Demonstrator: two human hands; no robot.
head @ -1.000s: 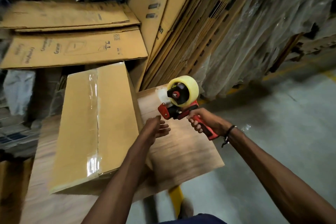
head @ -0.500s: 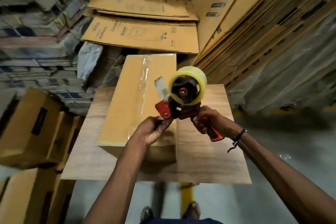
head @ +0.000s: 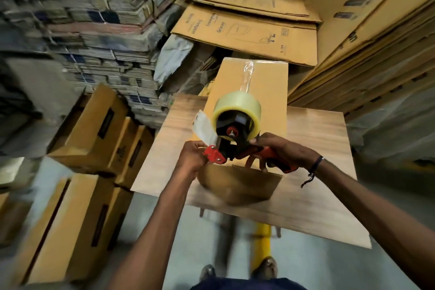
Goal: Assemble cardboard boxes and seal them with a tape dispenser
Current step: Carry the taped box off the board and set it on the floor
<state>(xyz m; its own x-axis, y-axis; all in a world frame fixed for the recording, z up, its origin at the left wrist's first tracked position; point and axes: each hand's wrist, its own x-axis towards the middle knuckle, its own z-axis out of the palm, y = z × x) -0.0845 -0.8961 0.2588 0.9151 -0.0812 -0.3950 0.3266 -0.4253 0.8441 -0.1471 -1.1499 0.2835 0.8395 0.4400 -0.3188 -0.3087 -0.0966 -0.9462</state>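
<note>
Head view: both hands hold a tape dispenser (head: 231,146) above a box (head: 263,82), in front of the person's chest. Right hand (head: 280,150) grips the red handle, with the fingers curled round it and the thumb near the roll hub. Left hand (head: 191,160) pinches the red front end of the dispenser; its fingers are curled there, at the foot of a loose tape tab (head: 204,128) that stands up and left of the roll. Tape roll (head: 236,107) is clear yellowish, mounted on a black hub with a red centre pin, and faces the camera.

Box lies lengthwise on a wooden board (head: 313,172), its far end toward the cardboard stacks. A strip of clear tape runs along its top seam; only the far part of the strip shows, since the dispenser hides the rest. Near end of the box sits below the hands and is blurred.

Flat cartons (head: 244,28) with printing lie behind the box. More flat sheets (head: 376,37) lean at the right. Bundled stacks (head: 89,26) fill the left background. Assembled cartons (head: 94,134) stand on the floor at the left. A yellow post (head: 262,242) and two shoes (head: 267,265) show under the board edge.
</note>
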